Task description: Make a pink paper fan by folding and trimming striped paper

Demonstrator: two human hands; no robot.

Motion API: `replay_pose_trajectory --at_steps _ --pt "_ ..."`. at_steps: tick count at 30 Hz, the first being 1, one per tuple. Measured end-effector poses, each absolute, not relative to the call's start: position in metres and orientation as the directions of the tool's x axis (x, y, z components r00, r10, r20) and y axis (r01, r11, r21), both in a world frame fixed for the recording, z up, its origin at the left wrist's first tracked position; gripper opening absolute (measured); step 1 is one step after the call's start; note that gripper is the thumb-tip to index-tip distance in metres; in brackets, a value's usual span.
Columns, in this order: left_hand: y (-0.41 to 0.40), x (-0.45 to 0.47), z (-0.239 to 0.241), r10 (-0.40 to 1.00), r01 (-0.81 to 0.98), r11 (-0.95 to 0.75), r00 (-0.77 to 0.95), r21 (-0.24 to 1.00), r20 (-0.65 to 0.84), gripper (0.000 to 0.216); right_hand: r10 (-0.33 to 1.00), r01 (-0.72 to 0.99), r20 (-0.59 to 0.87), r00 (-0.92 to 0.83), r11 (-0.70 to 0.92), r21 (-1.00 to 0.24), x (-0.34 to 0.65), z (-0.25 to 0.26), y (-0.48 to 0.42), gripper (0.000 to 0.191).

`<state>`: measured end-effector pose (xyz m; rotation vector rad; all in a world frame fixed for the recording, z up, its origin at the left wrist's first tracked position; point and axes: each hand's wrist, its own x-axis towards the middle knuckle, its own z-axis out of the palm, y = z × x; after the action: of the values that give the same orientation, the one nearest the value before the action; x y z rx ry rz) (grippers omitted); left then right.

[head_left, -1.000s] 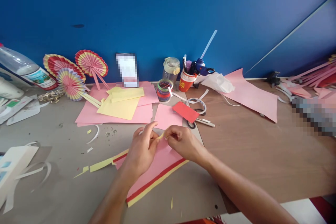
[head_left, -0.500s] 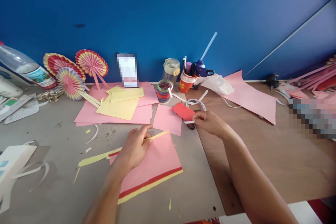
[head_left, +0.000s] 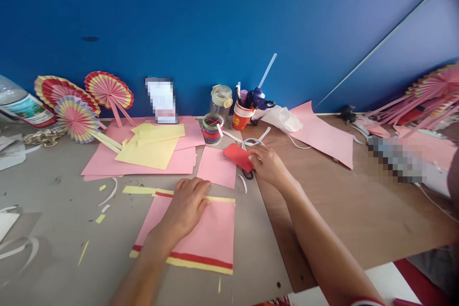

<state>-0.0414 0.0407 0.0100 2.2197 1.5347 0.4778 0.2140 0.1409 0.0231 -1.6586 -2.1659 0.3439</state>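
My left hand [head_left: 187, 204] rests on a pink sheet [head_left: 211, 232], fingers spread over its far edge. Red and yellow strips border the sheet's near and far edges. A longer yellow strip [head_left: 139, 190] sticks out past its far left corner. My right hand [head_left: 268, 165] is closed at the right end of a small red paper piece [head_left: 237, 155], fingertips bent over it. Black scissor handles [head_left: 247, 174] show partly beneath that piece. A curved white strip [head_left: 243, 184] lies just left of the right hand. A smaller pink sheet [head_left: 217, 166] lies beyond the left hand.
Pink and yellow sheets [head_left: 148, 153] are stacked at the back left, beside folded paper fans [head_left: 109, 90] and a propped phone [head_left: 161, 100]. A clear jar [head_left: 221, 100], a band-filled container [head_left: 212, 130] and a red cup [head_left: 243, 115] of tools stand against the blue wall.
My right hand has let go of a white strip, which now lies on the table. My left hand's fingers have spread on the bordered sheet, which has turned slightly. The view has shifted right.
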Motion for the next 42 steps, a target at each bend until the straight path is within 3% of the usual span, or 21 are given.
replay_pose_trajectory --at_steps 4,9,13,16,20,22,27,32,39,42 --pt "0.040 -0.034 0.004 0.926 0.828 -0.377 0.350 0.414 0.144 0.027 0.978 0.950 0.075 -0.195 0.208 -0.234 0.204 0.019 0.139 0.030" --pt "0.039 -0.030 -0.001 0.937 0.867 -0.346 0.304 0.358 0.170 0.025 0.993 0.973 0.031 -0.116 0.120 -0.197 0.198 0.020 0.139 0.050" --pt "0.037 -0.028 -0.003 0.950 0.894 -0.301 0.250 0.331 0.188 0.024 0.990 0.941 0.097 -0.101 0.127 -0.312 0.196 0.016 0.145 0.048" --pt "0.036 -0.027 -0.004 0.950 0.895 -0.300 0.250 0.331 0.185 0.026 0.983 0.863 0.183 -0.032 0.119 -0.491 0.197 0.015 0.148 0.040" --pt "0.034 -0.025 -0.007 0.952 0.886 -0.303 0.265 0.351 0.154 0.029 0.988 0.583 0.153 -0.019 0.135 -0.801 0.203 0.026 0.144 0.038" --pt "0.033 -0.025 -0.008 0.947 0.886 -0.314 0.267 0.341 0.178 0.028 0.992 0.448 0.113 -0.055 0.125 -0.885 0.207 0.035 0.137 0.036" --pt "0.031 -0.024 -0.006 0.923 0.906 -0.343 0.276 0.247 0.267 0.032 0.976 0.314 -0.019 -0.217 0.051 -0.948 0.212 0.050 0.105 0.031" --pt "0.027 -0.021 0.004 0.919 0.910 -0.365 0.320 0.194 0.230 0.045 0.965 0.170 -0.095 -0.244 -0.054 -0.984 0.213 0.046 0.078 0.031" --pt "0.025 -0.022 0.009 0.926 0.892 -0.370 0.333 0.258 0.177 0.055 0.968 -0.002 -0.165 -0.189 -0.168 -0.986 0.213 0.056 0.068 0.029" --pt "0.026 -0.024 0.008 0.926 0.876 -0.373 0.332 0.306 0.179 0.047 0.961 -0.118 -0.211 -0.177 -0.233 -0.965 0.213 0.060 0.069 0.031"
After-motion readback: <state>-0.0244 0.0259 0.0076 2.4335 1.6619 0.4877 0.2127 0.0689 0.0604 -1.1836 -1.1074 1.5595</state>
